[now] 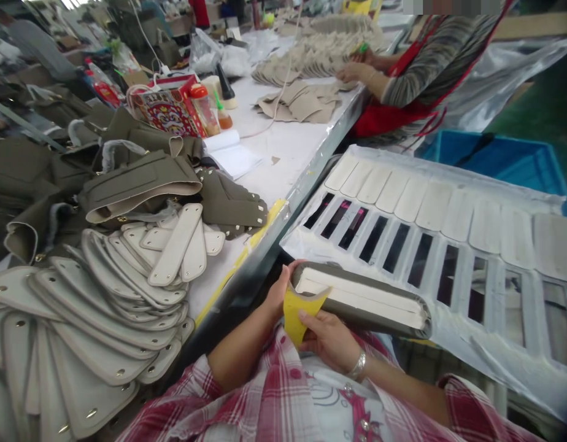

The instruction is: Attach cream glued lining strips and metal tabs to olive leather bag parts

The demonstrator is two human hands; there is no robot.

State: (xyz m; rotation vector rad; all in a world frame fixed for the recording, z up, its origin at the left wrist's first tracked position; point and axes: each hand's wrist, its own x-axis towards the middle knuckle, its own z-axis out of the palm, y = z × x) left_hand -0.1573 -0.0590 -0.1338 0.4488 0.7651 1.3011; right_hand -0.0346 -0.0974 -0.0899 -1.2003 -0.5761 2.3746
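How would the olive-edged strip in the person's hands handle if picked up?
The strip is probably fairly stiff: it runs straight past the left hand and right hand with no visible sag. It is likely light for its length, since it seems carried by fingers alone. Its smooth cream face might slip slightly, though that is hard to judge.

1. You could read no text anywhere in this view.
2. The red-and-gold box (pixel 167 107) bore ornate print, too small to read.
3. The sauce-style bottle (pixel 203 110) had a label too blurred to read.
4. The yellow sheet (pixel 295 325) before you showed no legible marks.
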